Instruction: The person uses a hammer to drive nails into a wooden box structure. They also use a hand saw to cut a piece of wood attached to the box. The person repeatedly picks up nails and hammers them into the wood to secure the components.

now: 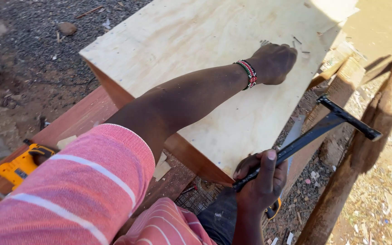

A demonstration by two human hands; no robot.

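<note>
Clenched around the dark handle of a hammer (314,131), the right hand (262,179) sits near the bottom of the view, just off the near corner of a plywood sheet (196,41). From that fist the handle slants up and to the right, and the black head hangs in the air beyond the right edge of the board, touching nothing. Nearest of all, a pink sleeve with white stripes (78,186) fills the lower left. Left of it, a yellow power tool (17,168) lies on a reddish board (80,115). From the sleeve the left arm stretches out over the pale sheet, a beaded bracelet (249,73) on the wrist. Farther on, the left hand (274,61) rests on the sheet with its fingers bunched on a small scatter of nails (296,43); whether it grips any, I cannot tell. At far right stands a rough wooden post (364,145).
</note>
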